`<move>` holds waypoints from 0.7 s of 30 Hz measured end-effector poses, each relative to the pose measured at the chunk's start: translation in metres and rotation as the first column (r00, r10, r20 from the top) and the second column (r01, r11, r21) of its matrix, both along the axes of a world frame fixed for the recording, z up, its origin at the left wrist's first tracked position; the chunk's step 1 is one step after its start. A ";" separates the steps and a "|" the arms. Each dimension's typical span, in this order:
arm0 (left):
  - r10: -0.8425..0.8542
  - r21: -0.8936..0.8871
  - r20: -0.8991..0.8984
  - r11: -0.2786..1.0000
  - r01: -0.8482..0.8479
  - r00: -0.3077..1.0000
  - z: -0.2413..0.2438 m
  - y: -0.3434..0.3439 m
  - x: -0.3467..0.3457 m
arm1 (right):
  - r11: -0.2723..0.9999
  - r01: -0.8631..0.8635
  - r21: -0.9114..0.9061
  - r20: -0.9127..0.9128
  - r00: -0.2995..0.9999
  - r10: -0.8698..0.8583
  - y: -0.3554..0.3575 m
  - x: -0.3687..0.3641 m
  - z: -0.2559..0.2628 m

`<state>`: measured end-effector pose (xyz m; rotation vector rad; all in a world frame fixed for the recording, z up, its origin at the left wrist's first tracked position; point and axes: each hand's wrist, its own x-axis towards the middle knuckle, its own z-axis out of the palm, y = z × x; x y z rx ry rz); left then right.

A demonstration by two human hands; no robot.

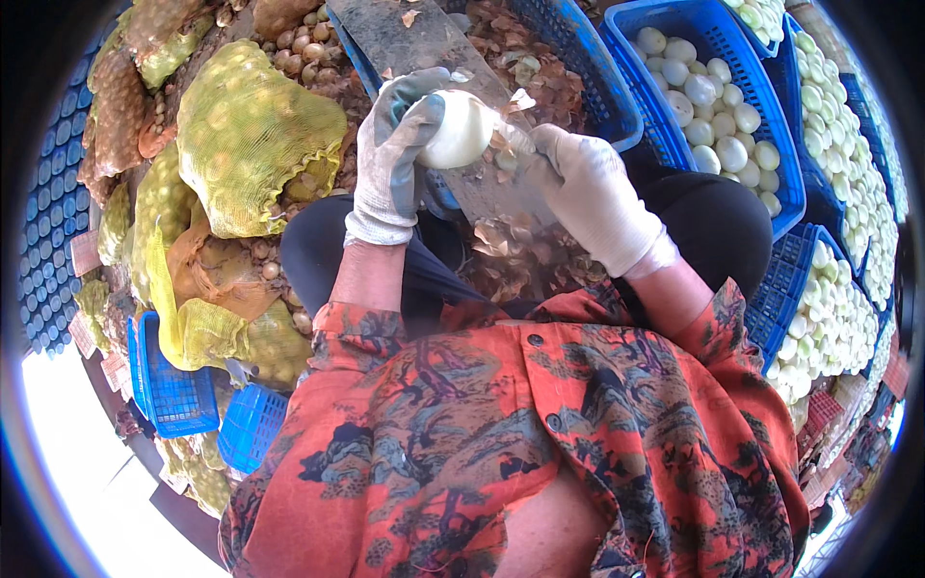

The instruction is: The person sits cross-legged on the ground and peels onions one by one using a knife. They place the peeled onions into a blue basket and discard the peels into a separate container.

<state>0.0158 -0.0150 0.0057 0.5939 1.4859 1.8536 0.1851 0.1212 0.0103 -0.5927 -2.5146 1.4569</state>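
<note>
A white peeled onion (458,131) sits in my gloved left hand (397,144), fingers and thumb around its left side. My gloved right hand (589,188) is closed just right of the onion, with loose papery onion skin (513,137) between the two; whether its fingers hold the skin or a small tool is blurred. Beneath both hands runs a dirty grey board (441,43) with bits of skin on it. Onion skins (506,253) are heaped below the board, between my knees.
On the right, a blue plastic crate (788,144) holds peeled onions, beside several more full crates. A blue crate of skins (621,108) stands ahead. Yellow mesh sacks of onions (249,130) and unpeeled onions (311,50) lie left, with blue crates (173,397) at lower left.
</note>
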 end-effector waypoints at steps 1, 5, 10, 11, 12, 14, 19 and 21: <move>0.003 -0.048 -0.048 0.999 -0.005 0.999 -0.001 -0.001 0.000 | 0.963 -0.015 -0.270 0.013 1.000 0.019 -0.001 -0.004 0.007; -0.006 -0.002 -0.074 1.000 0.006 0.997 -0.011 -0.001 -0.001 | 0.749 0.124 -0.651 0.302 0.948 0.105 0.018 0.001 0.032; -0.104 -0.095 -0.123 0.991 0.093 0.987 -0.009 0.002 -0.001 | 0.978 0.114 -0.174 -0.160 0.977 -0.142 0.006 -0.002 0.022; -0.128 -0.093 -0.132 0.989 0.116 0.983 -0.009 0.001 -0.001 | 0.990 0.102 -0.098 -0.167 0.979 -0.117 0.003 -0.004 0.025; -0.157 -0.093 -0.140 0.985 0.145 0.978 -0.007 0.001 0.000 | 0.996 0.082 -0.038 -0.292 0.952 -0.089 0.000 -0.009 0.017; -0.184 -0.113 -0.119 0.979 0.171 0.976 0.000 0.004 0.007 | 0.995 0.103 -0.009 -0.286 0.953 -0.101 0.004 -0.013 0.015; -0.202 0.019 -0.040 0.979 0.203 0.979 -0.001 0.003 0.004 | 0.915 0.201 0.350 -0.119 0.978 -0.170 0.016 -0.009 -0.006; -0.184 -0.022 -0.047 0.983 0.183 0.982 0.002 0.001 0.003 | 0.977 0.104 0.188 -0.130 0.988 -0.080 0.010 0.001 0.014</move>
